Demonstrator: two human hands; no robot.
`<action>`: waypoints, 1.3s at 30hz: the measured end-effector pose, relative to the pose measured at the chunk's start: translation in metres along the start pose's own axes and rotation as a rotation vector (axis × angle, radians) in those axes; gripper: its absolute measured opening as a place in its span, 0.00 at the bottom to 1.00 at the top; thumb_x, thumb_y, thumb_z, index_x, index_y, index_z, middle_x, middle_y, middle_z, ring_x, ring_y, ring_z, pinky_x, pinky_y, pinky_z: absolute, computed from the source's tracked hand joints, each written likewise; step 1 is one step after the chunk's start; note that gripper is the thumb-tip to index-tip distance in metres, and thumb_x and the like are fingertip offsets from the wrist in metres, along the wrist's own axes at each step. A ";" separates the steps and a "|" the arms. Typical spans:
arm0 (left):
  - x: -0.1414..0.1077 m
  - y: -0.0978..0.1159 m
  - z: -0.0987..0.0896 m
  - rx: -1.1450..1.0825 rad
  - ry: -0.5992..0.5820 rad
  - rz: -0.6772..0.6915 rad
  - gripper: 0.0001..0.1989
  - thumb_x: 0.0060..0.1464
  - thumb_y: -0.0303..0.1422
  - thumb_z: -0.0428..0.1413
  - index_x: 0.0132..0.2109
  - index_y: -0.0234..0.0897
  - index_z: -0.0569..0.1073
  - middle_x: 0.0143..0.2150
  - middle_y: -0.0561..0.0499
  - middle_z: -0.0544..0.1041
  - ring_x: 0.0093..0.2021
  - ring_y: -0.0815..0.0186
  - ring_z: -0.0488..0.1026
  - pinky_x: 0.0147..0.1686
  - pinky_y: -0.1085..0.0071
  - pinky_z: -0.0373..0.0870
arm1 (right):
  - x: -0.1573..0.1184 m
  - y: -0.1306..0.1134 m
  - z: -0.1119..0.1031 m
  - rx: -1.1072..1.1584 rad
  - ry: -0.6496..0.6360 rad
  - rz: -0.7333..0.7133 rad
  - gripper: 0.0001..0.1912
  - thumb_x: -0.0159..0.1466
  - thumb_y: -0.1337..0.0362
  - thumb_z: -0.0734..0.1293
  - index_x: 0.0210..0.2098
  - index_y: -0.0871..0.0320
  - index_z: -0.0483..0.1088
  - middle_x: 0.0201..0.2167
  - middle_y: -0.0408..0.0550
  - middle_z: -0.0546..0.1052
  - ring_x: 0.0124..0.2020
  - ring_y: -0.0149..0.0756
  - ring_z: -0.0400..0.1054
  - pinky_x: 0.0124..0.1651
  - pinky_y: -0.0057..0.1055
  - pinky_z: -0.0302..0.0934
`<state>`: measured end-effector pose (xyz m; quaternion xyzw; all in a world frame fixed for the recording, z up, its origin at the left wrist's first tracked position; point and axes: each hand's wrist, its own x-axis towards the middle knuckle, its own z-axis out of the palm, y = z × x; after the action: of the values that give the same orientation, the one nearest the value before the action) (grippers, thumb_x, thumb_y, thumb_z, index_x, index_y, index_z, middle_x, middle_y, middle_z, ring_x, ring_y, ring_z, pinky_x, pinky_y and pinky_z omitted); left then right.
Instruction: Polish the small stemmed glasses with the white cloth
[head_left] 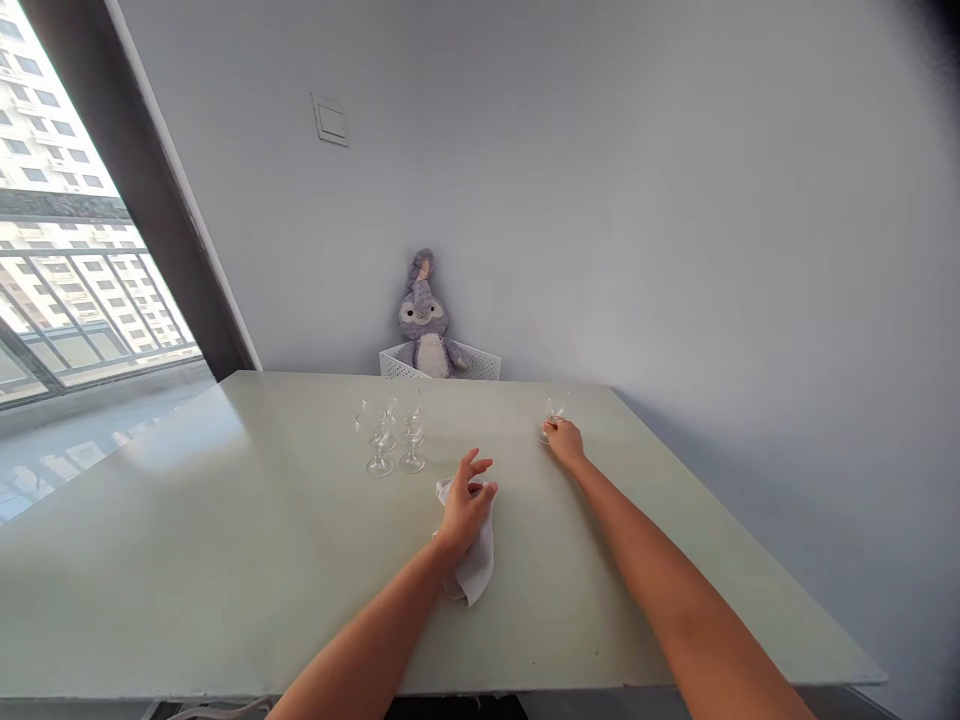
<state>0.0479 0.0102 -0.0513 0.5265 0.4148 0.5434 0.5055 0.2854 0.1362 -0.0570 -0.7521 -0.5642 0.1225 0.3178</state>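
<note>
Near the table's far right side, my right hand (564, 440) is closed around the stem of a clear wine glass (557, 404), which stands upright. Its bowl shows above my fingers, and the foot is partly hidden. My left hand (466, 505) hovers over or rests against a white cloth (478, 565) in the middle of the table; its fingers are spread and I see nothing gripped in them. The cloth lies crumpled under the palm and wrist. To the left stands a group of several clear stemmed glasses (412, 462), all upright and close together.
The pale green table (225, 560) meets the grey wall at the back. Behind its far edge a white perforated basket (480, 364) holds a purple plush toy (426, 318). A window with a railing (90, 300) is at the left, and a light switch (331, 122) is on the wall.
</note>
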 end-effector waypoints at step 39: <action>0.038 0.018 -0.052 -0.988 0.293 -0.158 0.18 0.49 0.46 0.54 0.42 0.40 0.60 0.45 0.43 0.70 0.49 0.62 0.70 0.44 0.66 0.70 | -0.140 -0.057 0.002 0.611 -0.580 -0.211 0.25 0.54 0.45 0.62 0.16 0.58 0.52 0.15 0.35 0.50 0.17 0.23 0.44 0.19 0.23 0.40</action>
<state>-0.0032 0.0495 -0.0332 0.1108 0.2138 0.7023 0.6699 0.1935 0.0166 -0.0476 -0.4961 -0.6417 0.4571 0.3648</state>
